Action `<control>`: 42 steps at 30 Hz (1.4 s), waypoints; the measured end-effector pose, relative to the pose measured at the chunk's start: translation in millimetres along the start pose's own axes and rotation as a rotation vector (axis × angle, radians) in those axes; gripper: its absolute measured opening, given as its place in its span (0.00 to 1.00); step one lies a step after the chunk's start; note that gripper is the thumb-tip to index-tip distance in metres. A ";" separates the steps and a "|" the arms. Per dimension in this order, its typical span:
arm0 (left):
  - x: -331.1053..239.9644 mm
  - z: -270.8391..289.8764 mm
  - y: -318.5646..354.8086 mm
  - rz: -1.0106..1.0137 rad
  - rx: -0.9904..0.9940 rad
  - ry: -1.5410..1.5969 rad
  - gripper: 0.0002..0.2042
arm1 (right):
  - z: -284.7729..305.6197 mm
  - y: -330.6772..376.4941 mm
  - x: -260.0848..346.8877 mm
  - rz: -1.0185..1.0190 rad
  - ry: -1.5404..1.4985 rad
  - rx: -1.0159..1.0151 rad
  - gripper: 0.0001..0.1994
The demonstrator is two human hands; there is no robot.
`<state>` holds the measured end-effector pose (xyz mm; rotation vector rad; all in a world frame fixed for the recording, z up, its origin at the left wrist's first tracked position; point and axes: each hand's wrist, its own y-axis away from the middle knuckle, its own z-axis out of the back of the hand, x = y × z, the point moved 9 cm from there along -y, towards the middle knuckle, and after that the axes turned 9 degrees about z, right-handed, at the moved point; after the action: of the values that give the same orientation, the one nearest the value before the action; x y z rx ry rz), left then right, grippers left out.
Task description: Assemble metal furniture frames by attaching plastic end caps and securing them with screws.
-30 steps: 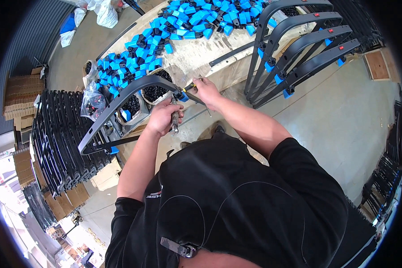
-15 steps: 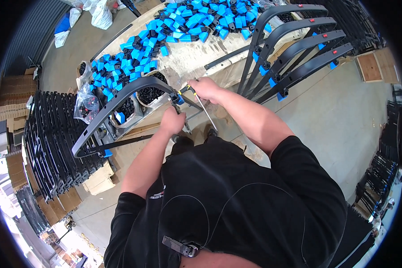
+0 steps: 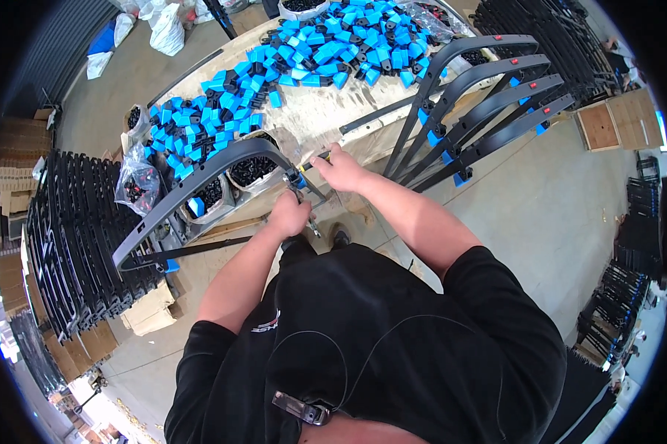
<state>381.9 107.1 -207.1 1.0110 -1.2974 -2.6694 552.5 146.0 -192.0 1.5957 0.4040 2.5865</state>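
Observation:
A curved black frame lies across the near edge of the workbench, with a blue plastic block clipped on it and another at its right end. My left hand grips the frame's right end from below. My right hand is closed on a small hand tool with a yellow and black handle, pressed against the blue fitting at that end. The joint itself is partly hidden by my fingers.
Several blue plastic blocks cover the bench top. Tubs of black small parts stand near the frame. Several finished black frames lean at the right. Stacked black frames and cardboard boxes stand at the left.
Both hands have stayed at the frame's right end; the right hand has shifted slightly with the tool. The view has drifted a little as my head moved.

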 end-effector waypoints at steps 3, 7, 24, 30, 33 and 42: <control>1.2 8.1 8.7 -0.051 -0.313 -0.223 0.20 | 4.8 9.9 27.4 -0.154 -0.080 0.038 0.31; -5.7 12.6 6.3 0.073 -0.123 0.221 0.17 | -5.1 2.7 -1.3 -0.186 -0.287 -0.037 0.23; -11.7 1.4 15.1 0.065 0.624 1.279 0.15 | -7.5 0.6 -1.0 -0.049 -0.282 -0.279 0.38; -7.4 5.4 24.3 0.235 0.316 0.402 0.15 | -8.0 3.5 6.7 -0.162 -0.251 -0.222 0.36; -14.0 9.7 22.9 0.144 0.426 0.964 0.11 | -6.9 2.8 1.1 -0.141 -0.193 -0.268 0.28; -30.6 13.0 31.5 0.153 0.758 1.286 0.08 | -14.9 -1.7 -12.4 -0.133 -0.252 -0.254 0.35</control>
<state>390.6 103.8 -162.2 1.9807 -1.7311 -0.8187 544.8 142.4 -209.5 1.7081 0.1482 2.2003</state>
